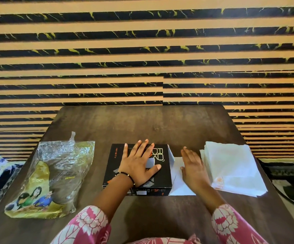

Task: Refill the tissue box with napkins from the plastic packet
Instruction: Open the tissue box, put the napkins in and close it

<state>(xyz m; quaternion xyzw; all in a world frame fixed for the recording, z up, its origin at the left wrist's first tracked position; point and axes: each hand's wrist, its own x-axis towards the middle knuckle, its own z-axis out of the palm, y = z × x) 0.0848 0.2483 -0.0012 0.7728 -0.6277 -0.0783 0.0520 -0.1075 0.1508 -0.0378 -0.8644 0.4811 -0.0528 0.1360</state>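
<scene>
White napkins [230,166] lie just right of the flat, empty right hand [193,169]; the left hand [139,164] presses open-palmed on the black tissue box [162,171].

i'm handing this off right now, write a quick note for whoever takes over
Left hand: flat on top of the black box, palm down, holding nothing.
Right hand: open, edge-on beside the box's right end, over white sheets lying at that end; whether it touches them is unclear.
Box's right end flap is open.
Packet: left of the box, top torn open, looks emptied.
Napkin stack: right of the box, out of the packet.
Done: napkins unpacked, box opened.
Left: get the napkins into the box, close the flap.
</scene>
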